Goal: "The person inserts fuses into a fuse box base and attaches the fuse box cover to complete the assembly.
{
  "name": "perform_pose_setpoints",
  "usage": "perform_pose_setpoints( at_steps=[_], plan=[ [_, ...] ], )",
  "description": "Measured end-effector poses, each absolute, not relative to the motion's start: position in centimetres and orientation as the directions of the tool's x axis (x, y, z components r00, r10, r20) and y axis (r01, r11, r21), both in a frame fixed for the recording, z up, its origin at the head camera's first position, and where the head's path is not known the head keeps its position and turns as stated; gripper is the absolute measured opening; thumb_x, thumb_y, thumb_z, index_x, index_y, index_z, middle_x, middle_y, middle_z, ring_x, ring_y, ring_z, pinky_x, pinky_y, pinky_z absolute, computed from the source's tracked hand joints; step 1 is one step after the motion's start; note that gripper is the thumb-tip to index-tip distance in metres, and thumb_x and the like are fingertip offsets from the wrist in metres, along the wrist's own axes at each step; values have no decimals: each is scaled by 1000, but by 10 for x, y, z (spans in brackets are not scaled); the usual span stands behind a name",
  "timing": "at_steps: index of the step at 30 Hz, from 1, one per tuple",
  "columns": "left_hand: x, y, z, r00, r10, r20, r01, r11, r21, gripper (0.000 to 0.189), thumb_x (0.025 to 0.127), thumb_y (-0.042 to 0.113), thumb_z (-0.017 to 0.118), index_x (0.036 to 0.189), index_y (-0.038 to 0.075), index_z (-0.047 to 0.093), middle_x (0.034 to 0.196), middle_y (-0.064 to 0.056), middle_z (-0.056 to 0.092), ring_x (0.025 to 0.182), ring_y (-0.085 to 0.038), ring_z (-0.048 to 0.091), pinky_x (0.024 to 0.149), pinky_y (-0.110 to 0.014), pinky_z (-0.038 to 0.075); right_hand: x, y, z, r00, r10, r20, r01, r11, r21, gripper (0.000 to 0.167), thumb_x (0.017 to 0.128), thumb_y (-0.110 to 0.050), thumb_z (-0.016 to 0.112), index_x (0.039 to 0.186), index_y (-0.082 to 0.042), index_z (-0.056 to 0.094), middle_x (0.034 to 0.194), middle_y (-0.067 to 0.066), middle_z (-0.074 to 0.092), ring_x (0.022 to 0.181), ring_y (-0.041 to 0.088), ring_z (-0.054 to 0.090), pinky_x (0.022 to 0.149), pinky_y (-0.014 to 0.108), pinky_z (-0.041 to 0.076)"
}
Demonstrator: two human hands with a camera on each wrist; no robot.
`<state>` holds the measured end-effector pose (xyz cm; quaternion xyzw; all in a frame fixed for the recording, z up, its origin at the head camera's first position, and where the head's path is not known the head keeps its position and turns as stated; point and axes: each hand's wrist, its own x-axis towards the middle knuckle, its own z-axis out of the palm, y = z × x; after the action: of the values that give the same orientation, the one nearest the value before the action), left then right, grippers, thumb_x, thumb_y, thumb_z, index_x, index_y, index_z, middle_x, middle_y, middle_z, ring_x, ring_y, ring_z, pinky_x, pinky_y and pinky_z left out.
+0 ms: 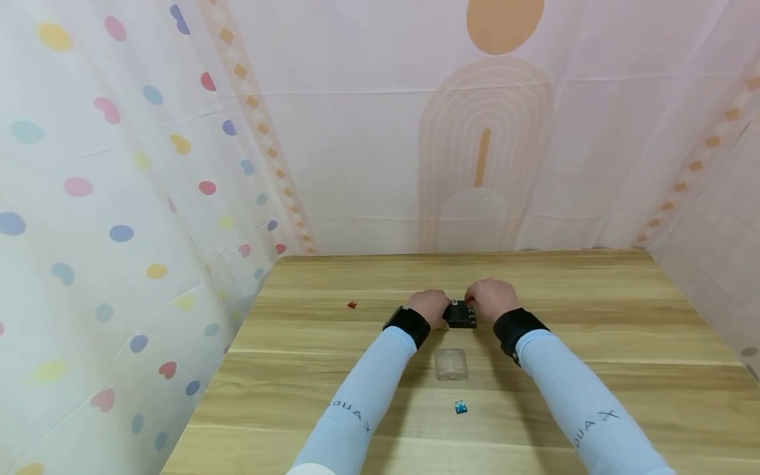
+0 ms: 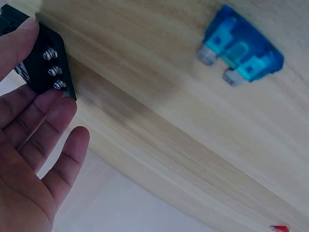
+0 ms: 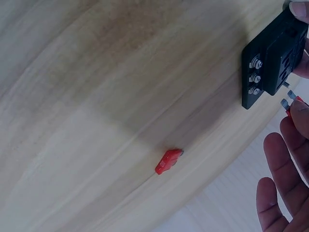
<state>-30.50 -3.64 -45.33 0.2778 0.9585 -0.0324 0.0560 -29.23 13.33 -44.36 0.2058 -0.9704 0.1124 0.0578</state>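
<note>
Gripping black fuse block [image 3: 275, 60] thumb-and-fingers in left hand [image 1: 430, 307], right hand [image 1: 492, 301] pinching red fuse [image 3: 288, 113], other fingers [image 3: 278, 154] loose; best square prongs [image 3: 285, 103] to slots [image 3: 286, 62].

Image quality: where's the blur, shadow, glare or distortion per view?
Head: soft shadows on the table between left sleeve and right sleeve. Left wrist: blue fuse looks soft, screws on the black block glint, table edge bows. Right wrist: broad soft shadow on table, edge bows too.

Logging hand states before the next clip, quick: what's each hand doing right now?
Left hand: holding the black fuse box.
Right hand: pinching a red fuse.
</note>
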Motion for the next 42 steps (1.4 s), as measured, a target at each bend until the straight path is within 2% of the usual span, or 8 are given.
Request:
perform_pose_setpoints(
  at_steps=[4, 14, 23, 36, 42],
  plan=[
    [-310, -36, -461, -838, 539, -86, 543, 839, -30, 28, 78, 34, 86, 95, 15, 75, 91, 4, 68, 82, -10, 63, 73, -28, 52, -295, 130, -444, -906, -394, 155, -418, 891, -178, 9, 88, -7, 72, 90, -12, 79, 86, 1, 73, 80, 22, 67, 68, 39, 54],
    [-304, -31, -458, -858, 506, -81, 512, 856, -72, 26, 77, 35, 87, 92, 17, 75, 91, 5, 70, 82, -10, 64, 72, -28, 53, -303, 126, -452, -899, -406, 163, -431, 887, -165, 10, 87, -6, 72, 89, -13, 80, 85, 1, 73, 78, 20, 66, 66, 38, 54],
    [-305, -32, -462, -857, 508, -87, 513, 857, -51, 25, 76, 35, 87, 87, 17, 73, 87, 6, 69, 78, -9, 62, 70, -27, 52, -305, 121, -457, -895, -412, 171, -437, 887, -152, 10, 85, -5, 72, 82, -13, 79, 80, 0, 71, 72, 19, 64, 63, 37, 53],
    [-309, -31, -466, -851, 520, -74, 525, 846, -88, 27, 77, 37, 87, 90, 17, 74, 89, 6, 69, 80, -9, 64, 71, -28, 53, -306, 121, -464, -881, -410, 237, -446, 887, -122, 14, 83, -4, 73, 76, -15, 78, 74, 0, 69, 66, 18, 62, 58, 37, 53],
    [-310, -32, -468, -847, 527, -67, 531, 845, -64, 26, 76, 35, 88, 88, 16, 74, 88, 5, 70, 79, -10, 63, 71, -28, 52, -304, 119, -466, -885, -406, 228, -439, 891, -116, 16, 83, -4, 73, 72, -16, 76, 69, -1, 67, 62, 17, 60, 57, 37, 52]
  ],
)
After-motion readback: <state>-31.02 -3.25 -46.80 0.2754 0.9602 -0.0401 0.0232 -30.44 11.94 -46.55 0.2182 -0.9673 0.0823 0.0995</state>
